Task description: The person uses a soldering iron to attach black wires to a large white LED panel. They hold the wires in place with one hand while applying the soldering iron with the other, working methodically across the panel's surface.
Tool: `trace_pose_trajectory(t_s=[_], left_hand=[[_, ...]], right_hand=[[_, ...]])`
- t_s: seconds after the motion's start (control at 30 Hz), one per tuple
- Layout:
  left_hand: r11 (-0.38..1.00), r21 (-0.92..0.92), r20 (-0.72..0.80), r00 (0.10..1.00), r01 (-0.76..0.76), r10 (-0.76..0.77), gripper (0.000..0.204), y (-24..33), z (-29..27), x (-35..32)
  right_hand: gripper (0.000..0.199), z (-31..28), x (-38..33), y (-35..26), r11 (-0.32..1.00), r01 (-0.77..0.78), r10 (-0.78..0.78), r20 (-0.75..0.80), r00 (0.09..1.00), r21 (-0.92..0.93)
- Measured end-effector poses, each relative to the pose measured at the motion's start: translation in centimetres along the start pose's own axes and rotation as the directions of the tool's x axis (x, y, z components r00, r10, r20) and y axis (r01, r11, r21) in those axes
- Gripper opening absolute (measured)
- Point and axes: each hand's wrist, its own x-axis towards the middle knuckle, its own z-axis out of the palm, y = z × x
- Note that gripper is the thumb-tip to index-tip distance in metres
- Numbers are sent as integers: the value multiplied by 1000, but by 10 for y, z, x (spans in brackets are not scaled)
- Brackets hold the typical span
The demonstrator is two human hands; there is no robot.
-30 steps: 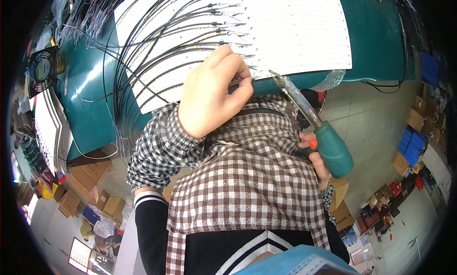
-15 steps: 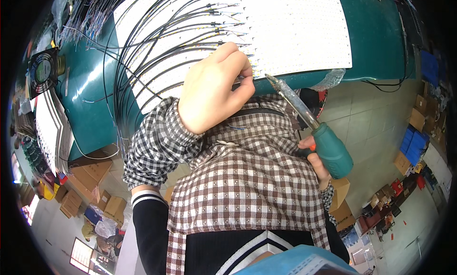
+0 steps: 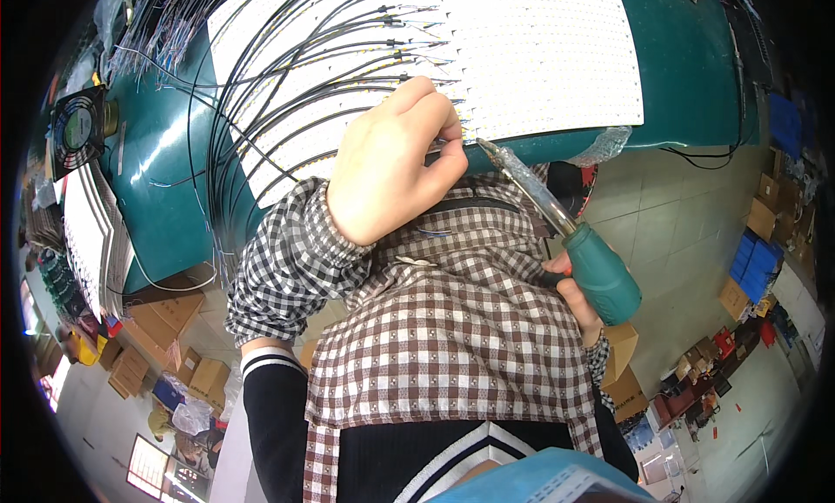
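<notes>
Several black cables cross the white board along the surface's near edge. There, our left hand pinches something we cannot make out; our right hand grips the soldering iron, tip near the board.

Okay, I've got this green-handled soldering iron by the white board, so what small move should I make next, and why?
Probably ease the soldering iron slightly left, stopping short of your left hand. Your right hand holds it with the tip by the white board's near edge, just right of those curled fingers; what they pinch is mostly hidden.
</notes>
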Motion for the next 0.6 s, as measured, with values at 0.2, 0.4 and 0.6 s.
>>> trace_pose_trajectory(t_s=[0.2, 0.4, 0.6], left_hand=[[1000, 11, -5, 1000, -13, 13, 12, -1, 1, 0], [1000, 11, -2, 1000, -10, 10, 12, 0, 0, 0], [1000, 16, -6, 1000, -17, 17, 12, 0, 1, 1]], right_hand=[[63, 3, 1, -3, 1000, -13, 13, -8, 1000, 27], [65, 0, 0, 1, 999, 16, -15, 16, 1000, -42], [61, -1, -2, 3, 997, 27, -26, 15, 1000, -71]])
